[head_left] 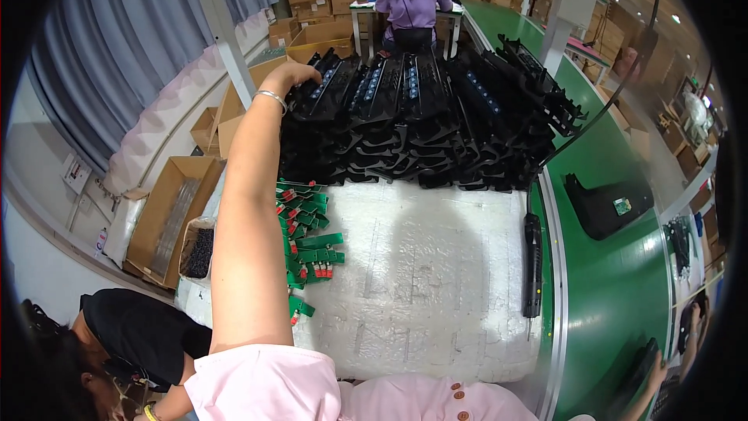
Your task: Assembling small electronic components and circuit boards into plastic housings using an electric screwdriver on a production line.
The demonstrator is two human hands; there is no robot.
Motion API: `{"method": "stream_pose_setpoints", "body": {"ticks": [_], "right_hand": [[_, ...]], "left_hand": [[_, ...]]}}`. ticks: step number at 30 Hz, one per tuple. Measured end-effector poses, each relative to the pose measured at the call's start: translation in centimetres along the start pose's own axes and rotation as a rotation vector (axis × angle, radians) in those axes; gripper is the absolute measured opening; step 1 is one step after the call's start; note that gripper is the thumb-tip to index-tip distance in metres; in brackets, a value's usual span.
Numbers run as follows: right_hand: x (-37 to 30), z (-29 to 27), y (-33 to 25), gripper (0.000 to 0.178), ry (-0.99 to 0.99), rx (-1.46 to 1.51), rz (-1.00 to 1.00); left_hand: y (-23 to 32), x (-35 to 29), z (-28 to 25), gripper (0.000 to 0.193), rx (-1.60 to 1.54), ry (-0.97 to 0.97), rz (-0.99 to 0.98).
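My left arm stretches far forward, and my left hand (292, 74), with a bangle at the wrist, grips the near-left end of a black plastic housing (331, 86) on top of the stacks. Its fingertips are partly hidden. At the lower right, my right hand (659, 370) is closed on the edge of a dark plastic part (640, 374) over the green belt; a bit of pink sleeve shows at the lower edge. Green circuit boards (319, 248) with red-and-white connectors lie in a heap beside my left forearm.
White wrapped matting (421, 288) covers the table. A black electric screwdriver (532, 265) hangs at its right edge. On the green belt (600, 288) rests a black housing (604, 206) with a small board. Left stand a carton (148, 222) and a box of black screws (199, 251). Co-workers surround me.
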State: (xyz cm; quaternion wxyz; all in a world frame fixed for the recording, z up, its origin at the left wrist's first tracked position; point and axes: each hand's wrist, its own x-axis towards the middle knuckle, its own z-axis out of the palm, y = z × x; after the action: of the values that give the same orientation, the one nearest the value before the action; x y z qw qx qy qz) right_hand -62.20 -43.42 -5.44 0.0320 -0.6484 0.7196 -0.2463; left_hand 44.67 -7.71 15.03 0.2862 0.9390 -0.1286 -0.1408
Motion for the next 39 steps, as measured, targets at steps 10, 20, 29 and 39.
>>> {"method": "stream_pose_setpoints", "body": {"ticks": [10,20,29,39], "right_hand": [[-10.6,-5.5,-34.3,0.044,-0.117,0.687,-0.486],[-26.7,-2.3,-57.1,0.033,-0.772,0.697,-1.264],[-26.5,9.1,-56.4,0.019,-1.314,0.357,-1.208],[-27.3,10.2,-55.6,0.012,-0.983,0.501,-1.238]], "left_hand": [[-2.9,-11.5,-5.5,0.022,-0.297,-0.023,0.539],[-5.7,-27.7,13.0,0.03,-0.025,-0.92,0.879],[-7.4,-31.3,15.9,0.024,0.105,-0.575,1.244],[-8.5,-36.3,18.8,0.032,0.143,-0.296,1.17]]}}
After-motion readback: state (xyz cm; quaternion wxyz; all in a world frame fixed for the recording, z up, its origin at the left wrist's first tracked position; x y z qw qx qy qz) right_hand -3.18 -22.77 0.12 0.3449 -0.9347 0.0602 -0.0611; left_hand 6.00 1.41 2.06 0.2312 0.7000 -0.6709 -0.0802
